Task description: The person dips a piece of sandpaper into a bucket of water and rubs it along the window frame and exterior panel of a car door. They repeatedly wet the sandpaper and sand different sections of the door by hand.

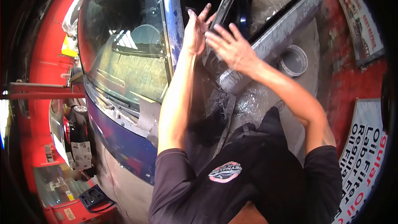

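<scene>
My left hand (pixel 197 33) is raised beside the windshield pillar (pixel 174 20) of a blue car, palm turned inward and fingers spread. Facing it, my right hand (pixel 235 52) is held with its fingers stretched out and apart, its fingertips close to the left palm. Neither hand grips anything. Just beyond the fingers runs a black frame edge (pixel 228 2) by the door opening. Under and past my right hand extends a car door (pixel 286 23) with a wet, streaked grey surface.
A bucket (pixel 293 61) of greyish liquid stands on the wet floor (pixel 251 101) right of the door. The windshield (pixel 132 58) and blue hood (pixel 120 141) lie to the left. Lettered signs (pixel 365 157) line the right side. A loose dark car part (pixel 96 199) sits lower left.
</scene>
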{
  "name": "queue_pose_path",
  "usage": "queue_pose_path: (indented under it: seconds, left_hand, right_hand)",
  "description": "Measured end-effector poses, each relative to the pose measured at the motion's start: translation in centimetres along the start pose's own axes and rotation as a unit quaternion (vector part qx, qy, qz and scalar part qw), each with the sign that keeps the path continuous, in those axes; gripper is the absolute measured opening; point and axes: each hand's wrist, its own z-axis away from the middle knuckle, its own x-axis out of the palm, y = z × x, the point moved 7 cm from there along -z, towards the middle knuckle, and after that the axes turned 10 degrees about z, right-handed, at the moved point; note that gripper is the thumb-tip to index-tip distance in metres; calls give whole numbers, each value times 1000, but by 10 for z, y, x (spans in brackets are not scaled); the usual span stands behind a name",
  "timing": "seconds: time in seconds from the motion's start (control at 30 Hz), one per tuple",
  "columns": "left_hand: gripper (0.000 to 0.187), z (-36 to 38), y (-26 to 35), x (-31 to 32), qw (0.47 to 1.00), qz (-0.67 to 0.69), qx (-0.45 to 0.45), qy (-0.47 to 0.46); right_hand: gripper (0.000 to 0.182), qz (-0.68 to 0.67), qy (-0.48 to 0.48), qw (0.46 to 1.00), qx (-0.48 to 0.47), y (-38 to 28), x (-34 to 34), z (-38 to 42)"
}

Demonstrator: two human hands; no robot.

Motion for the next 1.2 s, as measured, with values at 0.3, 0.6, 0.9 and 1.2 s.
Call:
queue_pose_path:
  seconds: [0.3,0.6,0.9,1.2]
  left_hand:
    - [90,-2,-1,1,1000,11,-11,-9]
    - [92,3,2,0,1000,0,-4,21]
    - [92,2,2,0,1000,-29,-8,-9]
    - [90,3,0,6,1000,10,-19,-6]
  right_hand:
    - [66,47,-41,998,29,2,-1,-7]
    - [68,-12,-15,1000,25,0,3,-5]
    - [72,9,-44,997,68,7,-3,-1]
    - [71,0,-25,999,45,-12,4,-6]
